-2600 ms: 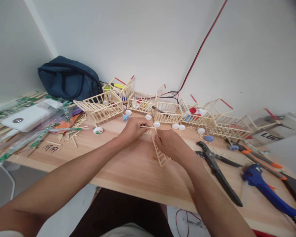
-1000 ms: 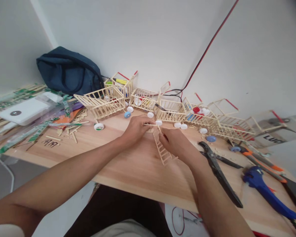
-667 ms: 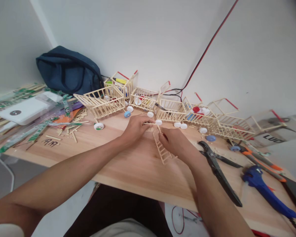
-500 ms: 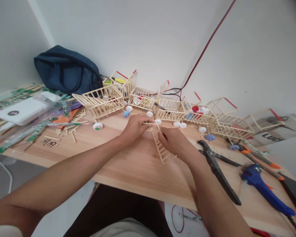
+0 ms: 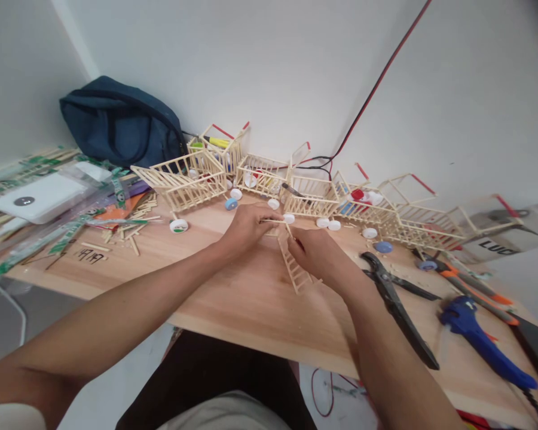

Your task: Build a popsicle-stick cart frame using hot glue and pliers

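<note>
My left hand (image 5: 244,229) and my right hand (image 5: 317,255) meet at the middle of the wooden table (image 5: 233,304). The left hand pinches a thin wooden stick (image 5: 272,221) that points right. The right hand grips the upper part of a small ladder-like stick frame (image 5: 296,270), whose lower end rests on the table. The stick's tip meets the top of the frame between my fingertips. Both hands are closed.
A row of stick-built carts (image 5: 305,197) lines the wall, with bottle caps (image 5: 178,225) scattered in front. A blue bag (image 5: 116,125) lies back left beside packets of sticks (image 5: 36,227). Black pliers (image 5: 394,304), orange cutters (image 5: 470,286) and a blue tool (image 5: 484,343) lie right.
Both hands stay on the stick and frame with only small shifts. The view has drifted a little.
</note>
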